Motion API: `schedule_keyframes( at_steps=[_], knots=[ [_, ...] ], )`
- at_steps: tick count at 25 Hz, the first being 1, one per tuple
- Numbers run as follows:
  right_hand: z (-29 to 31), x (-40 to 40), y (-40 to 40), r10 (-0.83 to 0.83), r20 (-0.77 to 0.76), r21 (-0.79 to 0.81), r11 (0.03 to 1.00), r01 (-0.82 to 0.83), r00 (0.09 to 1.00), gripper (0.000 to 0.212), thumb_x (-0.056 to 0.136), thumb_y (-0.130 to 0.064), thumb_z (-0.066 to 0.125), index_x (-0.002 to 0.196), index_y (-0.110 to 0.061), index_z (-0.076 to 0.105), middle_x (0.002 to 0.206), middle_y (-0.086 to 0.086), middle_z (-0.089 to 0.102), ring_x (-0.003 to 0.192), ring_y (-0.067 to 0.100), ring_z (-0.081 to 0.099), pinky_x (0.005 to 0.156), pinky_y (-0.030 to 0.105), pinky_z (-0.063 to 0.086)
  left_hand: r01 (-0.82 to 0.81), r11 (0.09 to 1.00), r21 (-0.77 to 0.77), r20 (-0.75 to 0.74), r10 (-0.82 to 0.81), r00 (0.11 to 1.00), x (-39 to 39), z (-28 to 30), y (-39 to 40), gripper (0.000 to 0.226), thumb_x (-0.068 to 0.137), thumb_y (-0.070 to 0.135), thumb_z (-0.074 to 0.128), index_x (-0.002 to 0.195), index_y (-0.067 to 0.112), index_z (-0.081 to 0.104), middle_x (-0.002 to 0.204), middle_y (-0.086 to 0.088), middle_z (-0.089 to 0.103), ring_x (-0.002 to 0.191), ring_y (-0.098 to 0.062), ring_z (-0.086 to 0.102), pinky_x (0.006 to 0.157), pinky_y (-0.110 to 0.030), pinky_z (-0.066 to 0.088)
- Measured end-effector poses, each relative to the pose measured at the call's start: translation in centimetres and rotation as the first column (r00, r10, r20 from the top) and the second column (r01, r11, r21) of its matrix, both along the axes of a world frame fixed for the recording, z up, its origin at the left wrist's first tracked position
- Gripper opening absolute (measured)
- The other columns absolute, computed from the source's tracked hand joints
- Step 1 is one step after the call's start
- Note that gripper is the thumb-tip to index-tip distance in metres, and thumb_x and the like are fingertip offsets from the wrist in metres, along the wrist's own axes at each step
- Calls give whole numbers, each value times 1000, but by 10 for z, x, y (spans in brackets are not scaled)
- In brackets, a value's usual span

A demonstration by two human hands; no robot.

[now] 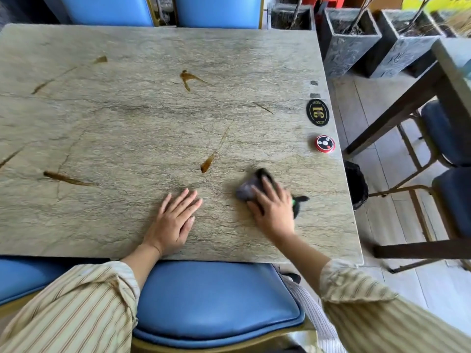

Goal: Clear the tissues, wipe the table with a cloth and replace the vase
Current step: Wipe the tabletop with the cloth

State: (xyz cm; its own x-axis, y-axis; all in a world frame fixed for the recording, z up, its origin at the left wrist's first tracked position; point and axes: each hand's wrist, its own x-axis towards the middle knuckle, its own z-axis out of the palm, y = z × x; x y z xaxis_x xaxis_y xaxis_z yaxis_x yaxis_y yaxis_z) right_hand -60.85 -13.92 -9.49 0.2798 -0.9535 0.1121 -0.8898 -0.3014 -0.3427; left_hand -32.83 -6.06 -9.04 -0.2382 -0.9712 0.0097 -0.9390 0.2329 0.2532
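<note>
A stone-patterned table [142,118] fills the view, marked with several brown streaks such as one [207,163] near the middle. My right hand [274,208] presses a dark grey cloth [251,188] flat on the table's near right part, fingers spread over it; the cloth is motion-blurred. My left hand [174,219] lies flat on the table to the left of it, fingers straight, holding nothing. No tissues or vase are in view.
A black oval number plate [317,112] and a red round call button [325,143] sit by the right edge. Blue chairs [216,301] stand at the near and far sides. A dark bin [356,184], another table [451,62] and grey planters [349,44] are on the right.
</note>
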Motion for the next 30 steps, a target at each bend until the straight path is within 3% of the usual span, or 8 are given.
schedule_keyframes(
  at_steps=[6, 8, 11, 14, 20, 22, 26, 30],
  knots=[
    [-6, -33, 41, 614, -51, -98, 782, -616, 788, 41, 95, -47, 50, 131, -28, 56, 151, 0, 39, 136, 30, 37, 108, 42, 30, -4, 1000, -9, -9, 4, 1000, 2, -2, 1, 50, 97, 33, 28, 146, 24, 35, 156, 5, 26, 147, -13, 15, 119, -51, 11],
    [-7, -70, 31, 519, -67, -113, 845, -523, 852, 40, 95, -45, 51, 131, -28, 57, 150, -1, 40, 135, 28, 39, 107, 45, 34, -4, 1000, -4, -12, 4, 1000, 2, -3, 1, 50, 97, 33, 29, 146, 24, 35, 156, 6, 26, 147, -12, 15, 119, -51, 11],
    [-5, -92, 16, 73, -31, -103, 992, -76, 997, 40, 91, -45, 51, 127, -28, 60, 146, 2, 46, 129, 30, 43, 100, 50, 38, -6, 1000, -7, -4, 5, 1000, 3, -3, 1, 50, 97, 34, 30, 146, 25, 34, 156, 6, 27, 147, -12, 16, 119, -51, 12],
    [-5, -61, 17, -250, 0, -79, 965, 249, 968, 42, 90, -47, 49, 126, -30, 59, 144, 5, 48, 126, 33, 39, 102, 45, 29, -5, 1000, -10, 1, 5, 1000, 2, 0, 2, 51, 97, 35, 28, 146, 26, 34, 156, 7, 26, 147, -11, 16, 119, -50, 12],
    [-7, -62, 56, 273, -33, -112, 955, -275, 961, 40, 92, -44, 56, 130, -32, 57, 148, 3, 43, 131, 32, 42, 103, 44, 35, -3, 1000, -20, 6, 3, 1000, 2, 1, 3, 51, 96, 34, 28, 146, 24, 35, 155, 6, 27, 147, -13, 17, 118, -51, 12],
    [-5, -90, 58, 318, -46, -128, 938, -321, 947, 40, 93, -44, 53, 130, -31, 57, 148, 1, 42, 132, 29, 42, 103, 44, 36, -2, 1000, -23, 7, 3, 1000, 1, 0, 2, 51, 96, 34, 28, 146, 23, 36, 155, 5, 28, 146, -13, 17, 119, -50, 12],
    [-1, -131, 34, -73, -26, -118, 991, 70, 997, 47, 90, -49, 46, 130, -27, 57, 144, 3, 48, 130, 28, 40, 98, 49, 39, -6, 1000, -24, 9, 6, 1000, 1, -1, 2, 51, 96, 35, 29, 146, 24, 35, 155, 5, 28, 146, -13, 17, 119, -50, 12],
    [2, -85, 15, -372, -54, -22, 928, 372, 926, 50, 90, -52, 37, 132, -31, 54, 145, 9, 45, 128, 40, 39, 103, 51, 29, 11, 1000, -10, 8, -11, 1000, 3, -1, 1, 52, 96, 36, 27, 146, 25, 35, 156, 6, 26, 147, -12, 16, 119, -50, 11]
  ],
)
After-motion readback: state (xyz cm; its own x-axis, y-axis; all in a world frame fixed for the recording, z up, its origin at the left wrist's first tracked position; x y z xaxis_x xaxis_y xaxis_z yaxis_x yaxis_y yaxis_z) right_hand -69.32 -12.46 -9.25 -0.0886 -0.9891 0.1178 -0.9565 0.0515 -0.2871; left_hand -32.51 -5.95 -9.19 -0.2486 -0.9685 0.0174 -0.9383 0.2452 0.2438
